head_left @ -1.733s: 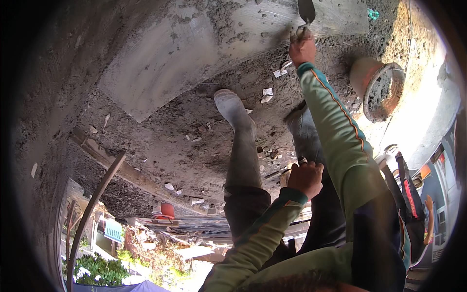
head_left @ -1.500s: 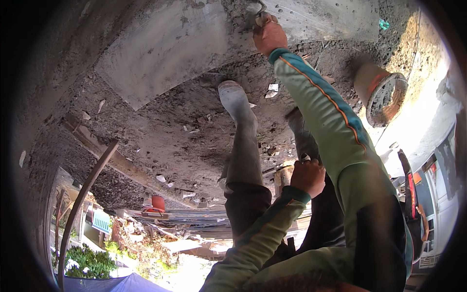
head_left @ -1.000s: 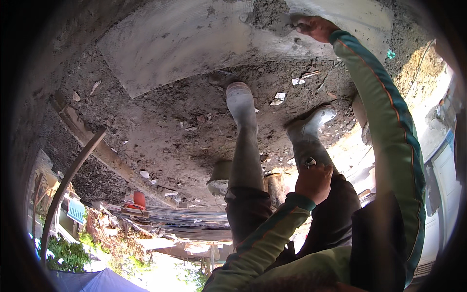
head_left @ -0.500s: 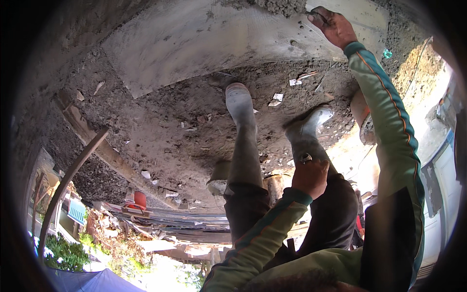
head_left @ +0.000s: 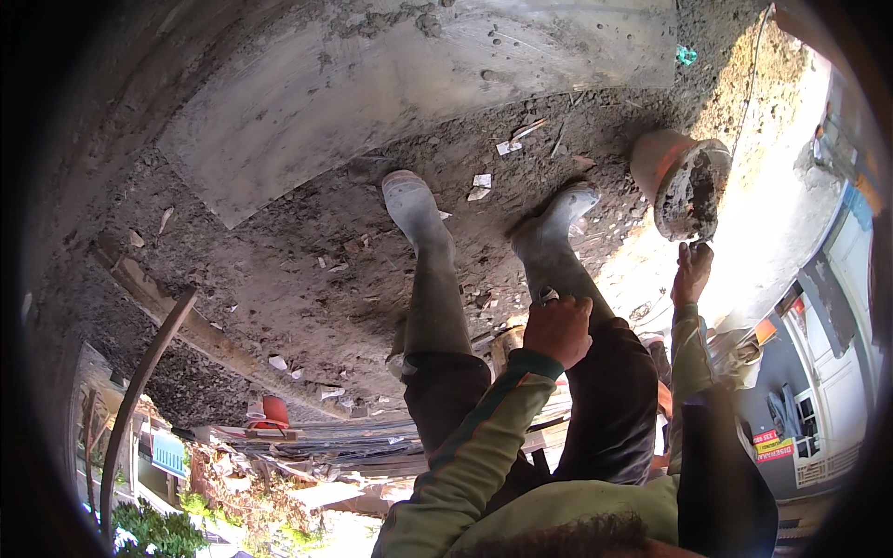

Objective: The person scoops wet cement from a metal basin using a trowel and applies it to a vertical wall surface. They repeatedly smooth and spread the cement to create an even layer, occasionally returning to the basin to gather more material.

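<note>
My left hand (head_left: 558,332) is a closed fist resting at my left-to-right middle, over my right knee. A small round shiny piece (head_left: 547,295) shows at its top; whether it is a ring or part of a held thing I cannot tell. On the right, my right hand (head_left: 690,274) has its fingers curled just beside the rim of a mud-caked bucket (head_left: 659,166). Contact with the rim is unclear, and what the fingers hold, if anything, is too small to make out. The bucket leans, and dark residue coats its inside.
A large, smeared flat board (head_left: 307,116) lies on the ground ahead of my grey rubber boots (head_left: 414,209). A long wooden piece (head_left: 209,335) and a curved bar (head_left: 139,391) are at left. Pale scraps (head_left: 480,186) litter the dirt.
My right hand has left the far end of the board and come back beside the bucket. The whole view has shifted; my left fist stays over the right knee.
</note>
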